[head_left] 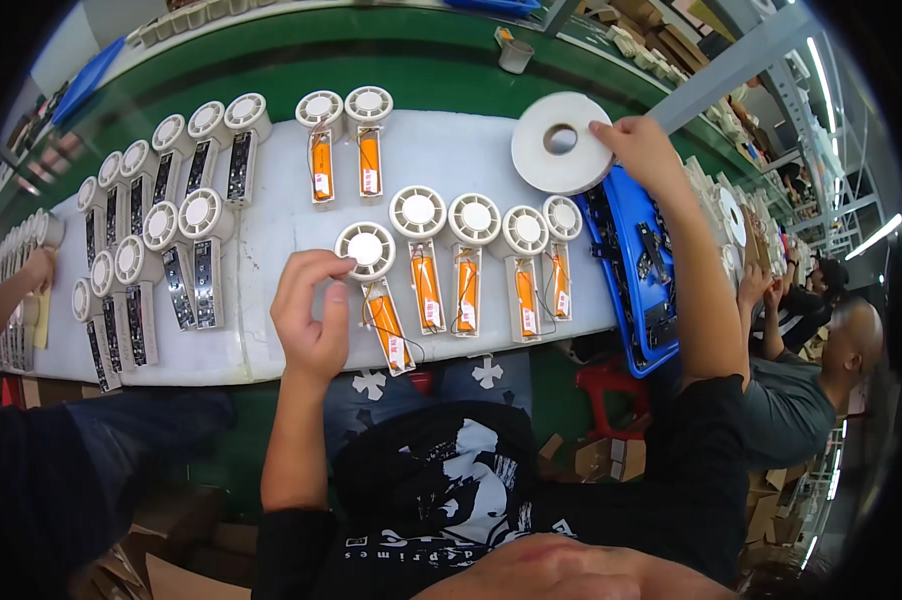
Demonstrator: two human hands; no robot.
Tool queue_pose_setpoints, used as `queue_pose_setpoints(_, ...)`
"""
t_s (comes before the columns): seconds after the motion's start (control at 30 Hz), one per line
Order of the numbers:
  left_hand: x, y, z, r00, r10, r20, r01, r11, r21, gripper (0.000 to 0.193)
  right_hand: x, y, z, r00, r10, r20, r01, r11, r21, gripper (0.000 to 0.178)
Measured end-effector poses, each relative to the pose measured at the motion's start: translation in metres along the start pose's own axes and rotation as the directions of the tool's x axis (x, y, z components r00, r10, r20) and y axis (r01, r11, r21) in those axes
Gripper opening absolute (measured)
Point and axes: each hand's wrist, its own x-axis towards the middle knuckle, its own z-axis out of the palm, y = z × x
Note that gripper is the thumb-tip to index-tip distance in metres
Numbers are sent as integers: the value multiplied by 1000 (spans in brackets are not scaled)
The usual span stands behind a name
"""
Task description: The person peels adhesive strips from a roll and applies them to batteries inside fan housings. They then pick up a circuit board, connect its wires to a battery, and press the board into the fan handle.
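Near the middle of the table, my left hand [313, 310] has loosely bent fingers, thumb apart from them. Its index fingertip meets the left rim of a white handheld fan housing [367, 250]; the hand does not wrap round it. Below that round head, the open handle shows an orange battery [386, 318] with a white label and thin wires. My right hand [639, 150] reaches out to the far right, fingers closed at the edge of a large white roll [533, 150] with a hollow core. Whether a piece is lifted off the roll cannot be seen.
Beside the left hand's unit stand several similar housings [474, 219] with orange batteries; two more [369, 105] lie farther back. Units with dark circuit boards [208, 270] fill the left side. A blue tray [631, 260] of black parts adjoins the roll. Another person's hand [39, 268] is at far left.
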Motion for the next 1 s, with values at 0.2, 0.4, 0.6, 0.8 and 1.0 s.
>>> queue_pose_setpoints(0.2,4,3,0,997,-17,80,23,997,-71,22,-9,2,9,978,-170,-120,207,860,466,31)
queue_pose_setpoints(0.4,3,1,-1,996,-31,87,38,996,-83,22,-18,-22,6,947,-248,205,-52,510,859,30)
queue_pose_setpoints(0.6,6,2,-2,992,-52,114,56,998,-36,23,3,-27,20,917,-346,197,105,688,719,28)
queue_pose_setpoints(0.8,14,2,-3,983,-35,178,32,999,19,26,91,-55,39,886,-454,98,368,815,447,27)
queue_pose_setpoints(1.0,18,5,-8,965,-55,256,46,998,41,27,244,-51,105,878,-464,117,474,808,-351,42)
